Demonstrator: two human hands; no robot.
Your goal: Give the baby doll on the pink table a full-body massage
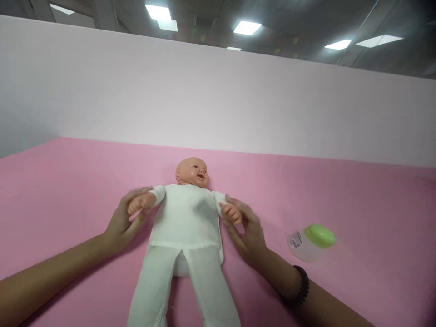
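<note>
pink tabletop (340,190) below us holds a baby doll (185,218) in white clothes (185,227), lying face-up. our left hand (121,222) and right hand (247,231) stretch in, fingers (136,193) grasping its tiny hands (139,203).

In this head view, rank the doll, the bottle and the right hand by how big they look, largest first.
1. The doll looks largest.
2. The bottle and the right hand look about alike; nearness to the camera makes their order unsure.

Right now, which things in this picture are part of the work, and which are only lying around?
Part of the work:
the baby doll
the left hand and right hand, both at the doll's hands

Only lying around:
the green-capped plastic bottle
the pink surface
</note>
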